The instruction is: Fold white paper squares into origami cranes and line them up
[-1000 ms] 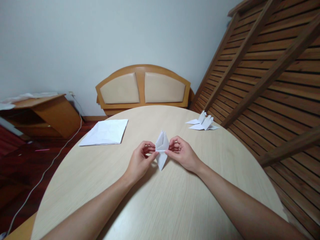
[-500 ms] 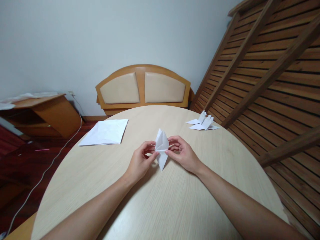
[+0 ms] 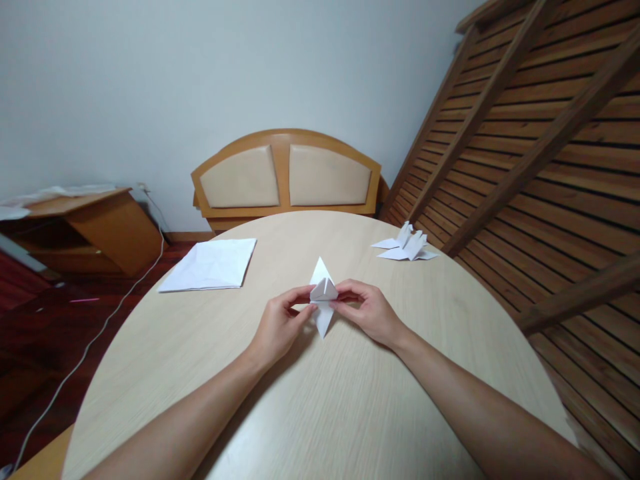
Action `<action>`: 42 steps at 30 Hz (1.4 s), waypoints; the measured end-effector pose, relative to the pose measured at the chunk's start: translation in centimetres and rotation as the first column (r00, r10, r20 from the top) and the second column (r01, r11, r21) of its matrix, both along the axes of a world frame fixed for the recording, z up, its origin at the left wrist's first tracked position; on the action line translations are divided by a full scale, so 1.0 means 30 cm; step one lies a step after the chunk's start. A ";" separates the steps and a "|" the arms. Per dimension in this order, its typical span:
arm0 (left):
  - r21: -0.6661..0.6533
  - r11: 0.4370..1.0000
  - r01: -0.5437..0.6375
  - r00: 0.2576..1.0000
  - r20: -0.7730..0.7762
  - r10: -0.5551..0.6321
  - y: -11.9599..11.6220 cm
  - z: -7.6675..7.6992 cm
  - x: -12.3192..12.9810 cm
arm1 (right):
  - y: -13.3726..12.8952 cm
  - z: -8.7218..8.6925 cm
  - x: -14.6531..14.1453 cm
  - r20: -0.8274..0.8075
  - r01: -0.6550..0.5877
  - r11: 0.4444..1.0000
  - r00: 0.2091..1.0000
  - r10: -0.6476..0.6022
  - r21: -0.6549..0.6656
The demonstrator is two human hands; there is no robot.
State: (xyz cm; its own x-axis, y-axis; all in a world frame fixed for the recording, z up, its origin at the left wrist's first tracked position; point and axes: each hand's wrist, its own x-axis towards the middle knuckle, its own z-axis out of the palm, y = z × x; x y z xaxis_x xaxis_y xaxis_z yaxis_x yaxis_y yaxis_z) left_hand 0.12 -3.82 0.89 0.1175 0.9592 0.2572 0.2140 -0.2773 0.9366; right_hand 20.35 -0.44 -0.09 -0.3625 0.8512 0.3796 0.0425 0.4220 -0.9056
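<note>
A small white folded paper (image 3: pixel 324 315) is held between my two hands over the middle of the round table. One pointed flap reaches away from me, another points toward me, and a raised ridge stands between them. My left hand (image 3: pixel 283 325) pinches its left edge between thumb and fingers. On the opposite edge, my right hand (image 3: pixel 369 311) grips it the same way, thumb in front and fingers behind. The fingertips partly cover the paper's sides.
A stack of white paper sheets (image 3: pixel 213 265) lies at the table's left. Folded paper birds (image 3: pixel 410 247) stand at the right rear. The pale wooden table (image 3: pixel 320 413) has a curved edge. Beyond it are a padded headboard (image 3: pixel 285 175) and a slatted wooden panel (image 3: pixel 550 147).
The folded paper has spread apart, its far point now separate from the central ridge. My fingers have closed in nearer to its edges, the right hand dipping slightly.
</note>
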 end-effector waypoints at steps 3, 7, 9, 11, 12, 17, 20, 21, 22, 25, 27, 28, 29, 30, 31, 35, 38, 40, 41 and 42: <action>0.003 1.000 -0.015 1.000 -0.010 0.015 -0.002 0.001 -0.002 | -0.003 0.008 0.002 0.045 -0.006 0.999 0.999 0.004 0.038; 0.012 0.999 -0.047 0.999 -0.020 0.047 0.001 -0.007 -0.007 | -0.006 0.016 0.004 0.098 0.014 0.996 0.995 -0.023 0.091; 0.029 0.998 -0.061 0.997 -0.043 0.062 0.003 -0.012 -0.010 | -0.006 0.018 0.005 0.115 0.024 0.992 0.993 -0.038 0.126; 0.059 0.996 -0.070 0.994 -0.083 0.075 0.003 -0.016 -0.013 | -0.005 0.019 0.007 0.139 0.027 0.984 0.989 -0.051 0.174; 0.076 0.994 -0.075 0.990 -0.111 0.083 0.002 -0.017 -0.015 | -0.005 0.020 0.007 0.152 0.028 0.979 0.987 -0.060 0.202; 0.159 0.984 -0.085 0.960 -0.252 0.124 -0.006 -0.012 -0.022 | -0.009 0.029 0.008 0.221 0.015 0.952 0.972 -0.086 0.306; 0.193 0.978 -0.073 0.964 -0.238 0.119 -0.007 -0.006 -0.021 | -0.011 0.033 0.008 0.246 0.001 0.946 0.966 -0.085 0.326; 0.202 0.977 -0.066 0.967 -0.228 0.112 -0.008 -0.004 -0.020 | -0.011 0.033 0.008 0.247 -0.001 0.945 0.965 -0.084 0.328; 0.211 0.976 -0.058 0.970 -0.221 0.106 -0.008 -0.002 -0.020 | -0.011 0.033 0.009 0.248 -0.003 0.944 0.965 -0.083 0.329; 0.234 0.972 -0.039 0.971 -0.219 0.092 -0.010 0.005 -0.017 | -0.009 0.030 0.011 0.247 -0.002 0.942 0.965 -0.086 0.335; 0.238 0.971 -0.036 0.972 -0.217 0.089 -0.012 0.009 -0.015 | -0.009 0.029 0.012 0.247 0.006 0.940 0.964 -0.095 0.341; 0.237 0.971 -0.037 0.973 -0.213 0.089 -0.013 0.010 -0.014 | -0.009 0.030 0.013 0.247 0.009 0.939 0.964 -0.099 0.343; 0.234 0.972 -0.039 0.974 -0.209 0.089 -0.013 0.011 -0.013 | -0.010 0.030 0.012 0.247 0.010 0.939 0.964 -0.101 0.344; 0.230 0.972 -0.043 0.975 -0.204 0.091 -0.012 0.011 -0.011 | -0.010 0.031 0.012 0.249 0.010 0.938 0.963 -0.102 0.346; 0.226 0.973 -0.047 0.976 -0.197 0.093 -0.011 0.011 -0.010 | -0.011 0.032 0.011 0.250 0.010 0.938 0.963 -0.103 0.347; 0.203 0.977 -0.069 0.981 -0.166 0.104 -0.005 0.005 -0.005 | -0.016 0.035 0.008 0.247 0.018 0.943 0.963 -0.106 0.332; 0.177 0.982 -0.073 0.984 -0.147 0.100 -0.003 0.001 -0.001 | -0.020 0.037 0.004 0.255 0.030 0.947 0.960 -0.116 0.319; 0.147 0.987 -0.072 0.985 -0.143 0.093 -0.004 0.002 0.003 | -0.023 0.039 0.002 0.275 0.031 0.947 0.953 -0.124 0.320; 0.130 0.989 -0.074 0.985 -0.144 0.092 -0.004 0.004 0.005 | -0.024 0.041 0.001 0.288 0.029 0.946 0.949 -0.127 0.322; 0.115 0.990 -0.077 0.985 -0.146 0.093 -0.005 0.007 0.006 | -0.024 0.042 0.000 0.298 0.028 0.945 0.946 -0.130 0.324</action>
